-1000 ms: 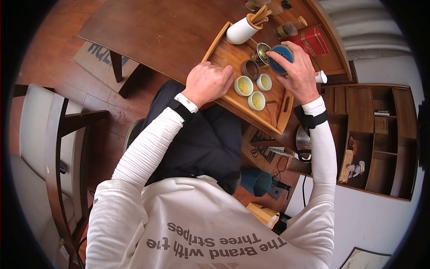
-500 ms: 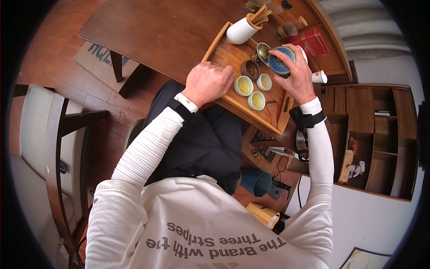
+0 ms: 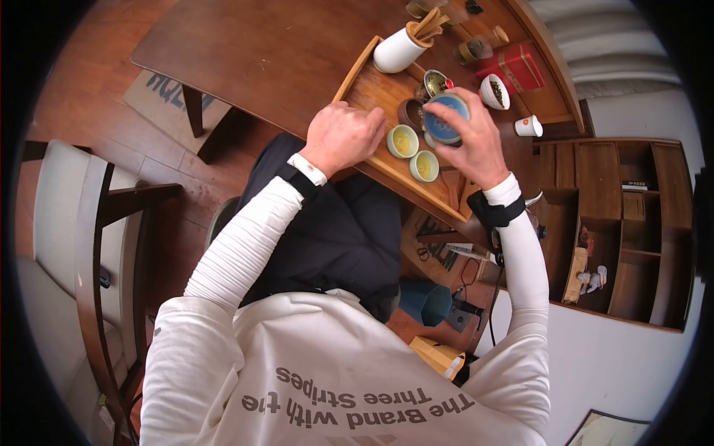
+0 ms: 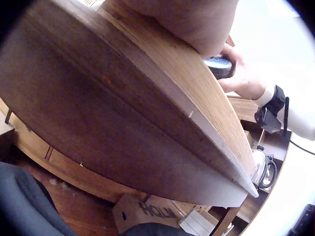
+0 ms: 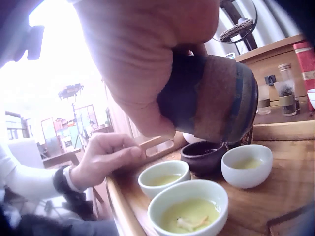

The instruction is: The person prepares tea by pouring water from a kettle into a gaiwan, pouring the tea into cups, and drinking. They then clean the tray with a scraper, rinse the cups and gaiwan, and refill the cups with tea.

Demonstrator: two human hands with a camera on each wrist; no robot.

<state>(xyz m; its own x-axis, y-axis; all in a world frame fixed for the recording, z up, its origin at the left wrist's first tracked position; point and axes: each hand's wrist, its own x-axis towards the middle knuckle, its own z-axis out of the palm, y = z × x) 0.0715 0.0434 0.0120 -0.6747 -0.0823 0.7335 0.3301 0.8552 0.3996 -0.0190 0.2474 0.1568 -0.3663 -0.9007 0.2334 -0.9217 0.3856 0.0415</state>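
My right hand grips a round blue jar with a brown band, tilted over the wooden tray. In the right wrist view the jar's lower end hangs close above a dark brown cup. Three pale cups stand around it with yellowish liquid inside: a near cup, a left cup and a right cup. From the head, the jar and hand largely cover the right cup. My left hand rests loosely curled by the tray's near edge, holding nothing.
A white holder with wooden tools stands at the tray's far left corner. Behind the jar sits a bowl of green leaves. Beyond the tray are a red box, a white bowl with dark bits and a paper cup.
My right hand has moved left and toward me with the blue jar, uncovering the white bowl and hiding one pale cup from the head. The left hand has stayed nearly still.
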